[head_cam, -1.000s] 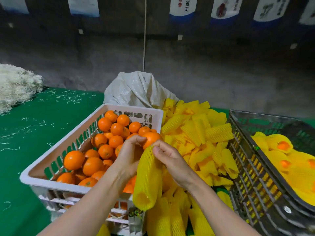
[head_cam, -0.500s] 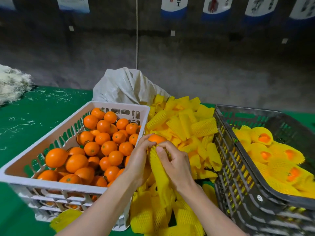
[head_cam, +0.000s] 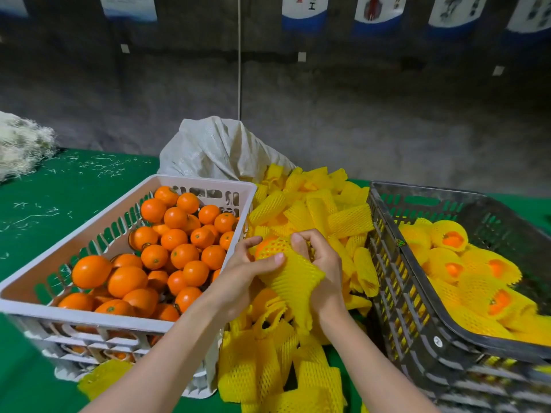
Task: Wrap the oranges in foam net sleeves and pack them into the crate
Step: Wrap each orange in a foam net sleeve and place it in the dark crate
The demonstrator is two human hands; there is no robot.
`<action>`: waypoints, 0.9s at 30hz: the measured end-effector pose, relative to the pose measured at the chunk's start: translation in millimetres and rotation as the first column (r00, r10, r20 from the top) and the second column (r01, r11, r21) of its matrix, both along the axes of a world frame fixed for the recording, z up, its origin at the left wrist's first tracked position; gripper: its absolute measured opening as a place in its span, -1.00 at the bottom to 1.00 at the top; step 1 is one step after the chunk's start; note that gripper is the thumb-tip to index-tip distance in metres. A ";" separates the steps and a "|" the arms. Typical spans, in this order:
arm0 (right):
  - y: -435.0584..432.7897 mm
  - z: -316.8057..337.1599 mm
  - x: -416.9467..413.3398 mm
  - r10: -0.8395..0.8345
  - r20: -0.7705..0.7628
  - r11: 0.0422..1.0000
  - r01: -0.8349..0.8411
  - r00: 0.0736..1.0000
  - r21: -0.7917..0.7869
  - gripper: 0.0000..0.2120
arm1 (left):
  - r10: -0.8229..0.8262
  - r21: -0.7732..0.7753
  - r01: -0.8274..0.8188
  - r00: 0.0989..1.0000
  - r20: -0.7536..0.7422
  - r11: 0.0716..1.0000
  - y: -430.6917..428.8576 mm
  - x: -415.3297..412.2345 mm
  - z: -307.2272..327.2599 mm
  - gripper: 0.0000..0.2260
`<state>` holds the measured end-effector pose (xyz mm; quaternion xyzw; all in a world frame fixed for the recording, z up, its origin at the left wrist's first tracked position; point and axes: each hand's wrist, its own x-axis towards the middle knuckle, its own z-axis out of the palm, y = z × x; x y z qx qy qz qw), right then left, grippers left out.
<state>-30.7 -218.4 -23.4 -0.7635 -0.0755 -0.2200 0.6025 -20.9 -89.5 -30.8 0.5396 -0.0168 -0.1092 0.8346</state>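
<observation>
Between the two crates I hold an orange [head_cam: 266, 245] partly covered by a yellow foam net sleeve [head_cam: 293, 278]. My left hand [head_cam: 244, 272] grips the sleeved orange from the left, thumb on the net. My right hand [head_cam: 320, 260] pinches the sleeve's right side, fingers curled into the mesh. The white crate [head_cam: 89, 231] on the left holds several bare oranges [head_cam: 179, 245]. The dark crate [head_cam: 423, 296] on the right holds several wrapped oranges [head_cam: 450, 239].
A heap of loose yellow sleeves [head_cam: 313, 210] lies between the crates and spills toward me. A white sack [head_cam: 214, 150] stands behind it. The table has a green cover [head_cam: 44, 198] with white shreds; a pale fibre pile [head_cam: 21, 144] sits far left.
The sleeve has been pulled up over most of the orange, which earlier poked out bare at its top. My hands dropped lower and slightly right over the sleeve heap.
</observation>
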 end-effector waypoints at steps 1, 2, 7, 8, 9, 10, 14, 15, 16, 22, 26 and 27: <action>4.4 -3.5 -0.7 -0.050 -0.012 0.999 0.050 0.999 0.006 -0.74 | 0.055 -0.080 -0.055 0.999 -0.002 0.995 -8.0 -1.8 -2.7 -0.31; 9.3 -7.3 -1.5 -0.099 -0.025 0.995 0.099 0.995 0.012 -0.74 | 0.093 -0.180 -0.092 0.996 -0.002 0.979 -17.9 -4.9 -6.1 -0.35; 21.3 -21.3 -4.2 -0.143 -0.026 0.989 0.142 0.989 -0.031 -0.76 | 0.217 -0.365 -0.246 0.969 -0.118 0.898 -37.6 -8.4 -18.5 -0.43; 18.6 -22.1 -3.5 -0.128 -0.003 0.991 0.128 0.992 -0.049 -0.75 | 0.181 -0.372 -0.223 0.973 -0.146 0.901 -35.6 -6.7 -19.6 -0.42; 14.9 -21.0 -1.9 -0.113 0.018 0.992 0.114 0.993 -0.061 -0.75 | 0.123 -0.381 -0.179 0.978 -0.166 0.907 -33.3 -4.7 -20.5 -0.40; 11.2 -18.8 0.6 -0.100 0.033 0.993 0.102 0.994 -0.063 -0.76 | 0.061 -0.393 -0.127 0.983 -0.176 0.911 -31.1 -3.4 -21.0 -0.40; 1.8 -9.8 13.4 -0.042 0.069 0.997 0.046 0.997 -0.062 -0.73 | -0.081 -0.400 0.002 0.980 -0.180 0.916 -20.7 1.3 -25.9 -0.37; 0.1 -8.8 16.5 -0.028 0.063 0.998 0.032 0.998 -0.063 -0.72 | -0.093 -0.399 0.016 0.980 -0.174 0.917 -18.6 2.0 -26.0 -0.35; -1.7 -7.9 19.6 -0.015 0.046 0.998 0.018 0.999 -0.056 -0.70 | -0.102 -0.397 0.027 0.980 -0.169 0.917 -16.8 2.3 -25.3 -0.34; -7.9 -4.8 30.5 0.085 -0.086 0.995 -0.080 0.993 0.060 -0.63 | -0.208 -0.445 0.093 0.954 -0.216 0.891 -10.8 5.2 -21.9 -0.53; -8.5 -11.2 29.3 0.168 -0.119 0.969 -0.142 0.978 0.203 -0.63 | -0.232 -0.468 0.117 0.953 -0.196 0.876 -12.7 6.0 -17.4 -0.64; -6.7 -14.6 28.0 0.175 -0.134 0.962 -0.140 0.975 0.233 -0.65 | -0.206 -0.458 0.105 0.962 -0.177 0.882 -15.5 7.1 -17.0 -0.65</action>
